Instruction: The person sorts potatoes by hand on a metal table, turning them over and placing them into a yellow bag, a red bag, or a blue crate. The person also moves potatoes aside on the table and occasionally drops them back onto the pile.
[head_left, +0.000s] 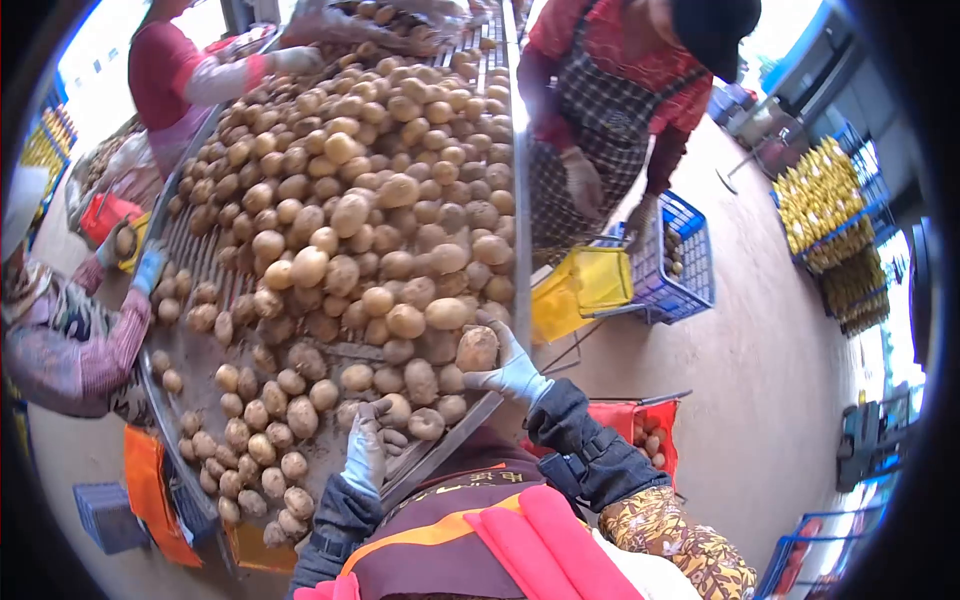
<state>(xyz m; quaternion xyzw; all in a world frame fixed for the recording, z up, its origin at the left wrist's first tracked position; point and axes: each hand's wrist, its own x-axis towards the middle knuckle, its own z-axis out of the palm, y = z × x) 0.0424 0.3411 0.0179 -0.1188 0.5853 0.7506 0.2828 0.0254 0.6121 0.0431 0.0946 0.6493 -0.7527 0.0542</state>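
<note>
My right hand (512,372), in a light blue glove with a dirty palm, is closed around a brown potato (477,349) at the table's right edge. Nearer my body, my left hand (368,448) wears a similar glove. Its fingers are apart and reach in beside a smaller potato (397,411) lying on the table; I see nothing lifted in it. A large heap of potatoes (340,215) covers the slatted metal sorting table (352,351) in front of me. Looser potatoes (265,440) lie at its near left end.
Co-workers with gloved hands stand left and right of the table. On the right are a yellow bag (583,290), a blue crate (690,262) and a red bag (655,415) with potatoes in it. An orange flap (158,495) and a blue-grey crate (108,517) are at lower left.
</note>
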